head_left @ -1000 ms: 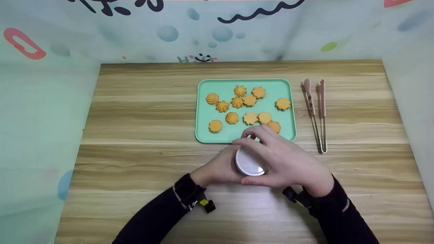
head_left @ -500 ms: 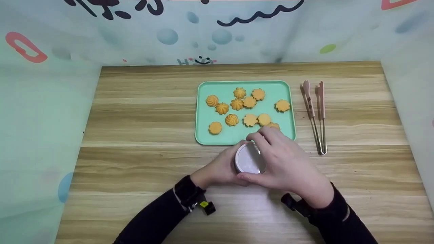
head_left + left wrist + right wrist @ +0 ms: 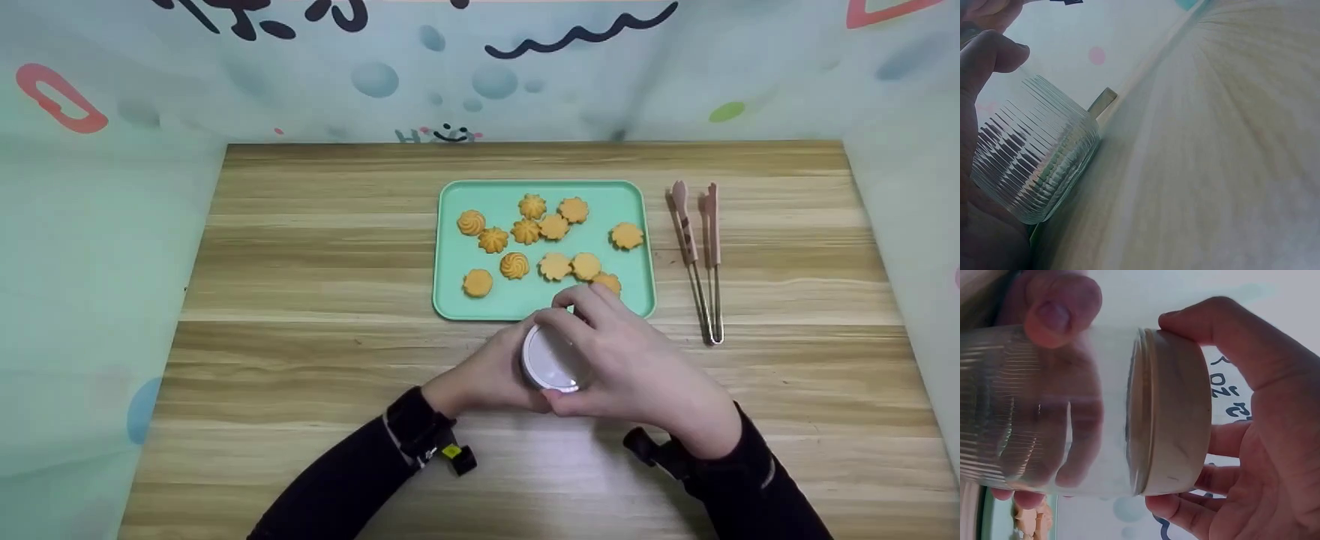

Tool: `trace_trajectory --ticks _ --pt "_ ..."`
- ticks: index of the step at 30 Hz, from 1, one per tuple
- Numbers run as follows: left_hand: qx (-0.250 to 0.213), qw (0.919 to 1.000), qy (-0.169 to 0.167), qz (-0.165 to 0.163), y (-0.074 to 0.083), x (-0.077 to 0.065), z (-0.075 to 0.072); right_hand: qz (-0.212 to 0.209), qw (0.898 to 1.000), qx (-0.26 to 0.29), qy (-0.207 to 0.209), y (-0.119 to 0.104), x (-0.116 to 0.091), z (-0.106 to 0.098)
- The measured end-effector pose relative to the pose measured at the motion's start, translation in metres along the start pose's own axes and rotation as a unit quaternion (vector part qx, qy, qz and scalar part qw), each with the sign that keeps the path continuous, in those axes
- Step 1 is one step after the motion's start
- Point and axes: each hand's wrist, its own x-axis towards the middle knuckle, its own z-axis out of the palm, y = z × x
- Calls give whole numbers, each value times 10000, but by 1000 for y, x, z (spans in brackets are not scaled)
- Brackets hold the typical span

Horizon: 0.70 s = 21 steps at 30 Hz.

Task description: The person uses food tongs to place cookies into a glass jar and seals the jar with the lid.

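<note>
A clear, ribbed glass jar (image 3: 1039, 152) with a pale screw lid (image 3: 1180, 416) is held above the table, close to the tray's front edge. In the head view my left hand (image 3: 495, 371) wraps the jar's body from the left, thumb and fingers around the glass. My right hand (image 3: 630, 364) grips the lid's rim from the right. The right wrist view shows its thumb and fingers on opposite sides of the lid, which sits on the jar's mouth. No contents are visible through the glass. From above, only the lid's top (image 3: 553, 361) shows; hands hide the body.
Behind the hands lies a mint-green tray (image 3: 465, 309) carrying several flower-shaped and swirled cookies (image 3: 514, 265). Pink-handled metal tongs (image 3: 711, 300) rest to its right on the wooden table (image 3: 300, 300). Printed curtains (image 3: 420, 97) border the table's back and sides.
The fingers of my right hand have shifted around the lid's rim, drawing back and then gripping again. My left hand and the jar stay in nearly the same place.
</note>
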Motion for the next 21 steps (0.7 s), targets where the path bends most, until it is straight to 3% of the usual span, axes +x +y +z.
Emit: trace_trajectory --ticks 7,17,21 --pt "-223 9997 -33 -67 0 0 1 -264 9995 93 -122 3 0 -2" --pt "-666 9974 -189 218 -3 1 3 -953 9941 417 -318 5 -2 -2" --pt "-616 9973 -241 331 -3 1 2 -1153 9916 505 -289 4 -2 -3"
